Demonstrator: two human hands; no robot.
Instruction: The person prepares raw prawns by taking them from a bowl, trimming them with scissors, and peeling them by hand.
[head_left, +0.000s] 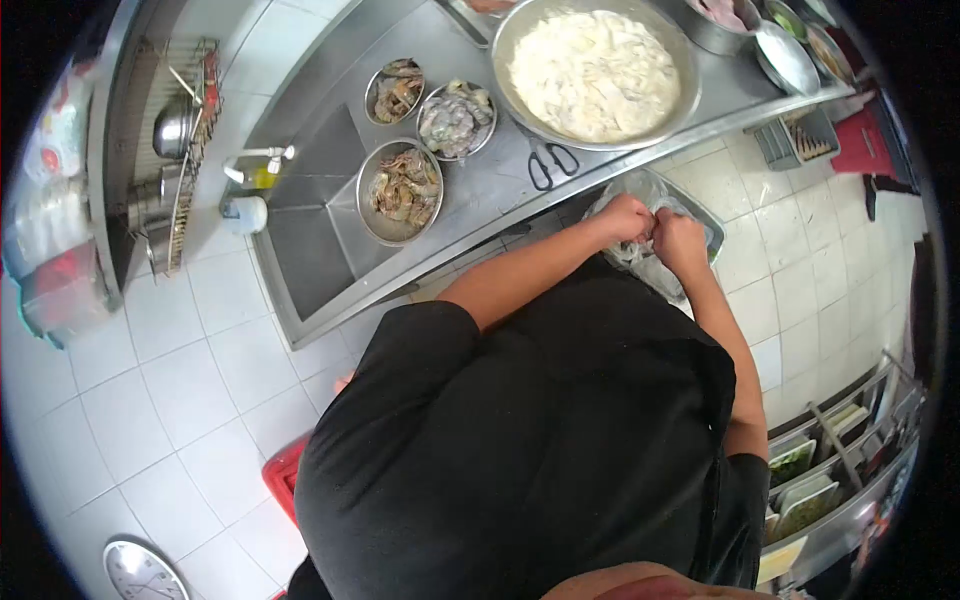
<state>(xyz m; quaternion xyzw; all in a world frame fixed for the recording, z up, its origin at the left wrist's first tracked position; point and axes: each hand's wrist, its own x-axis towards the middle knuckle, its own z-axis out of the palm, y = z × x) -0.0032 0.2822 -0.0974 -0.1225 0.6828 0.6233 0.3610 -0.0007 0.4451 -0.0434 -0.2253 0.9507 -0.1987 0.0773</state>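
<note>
My left hand (625,219) and my right hand (679,238) meet over a bin below the counter's front edge. Both are closed on a clear plastic bag (640,187), which lines the bin (705,215). Black-handled scissors (553,165) lie on the metal counter just beyond my hands. Behind them stands a wide metal bowl (594,75) of pale, creamy food. To its left are a bowl of peeled shrimp (457,120) and two bowls of unpeeled shrimp (395,92), (400,192).
A sink (310,230) with a white tap (262,155) is at the counter's left end. More metal bowls (787,58) stand at the back right. A grey basket (800,138) and a red container (860,140) are beyond the bin. Food trays (805,490) sit at the lower right.
</note>
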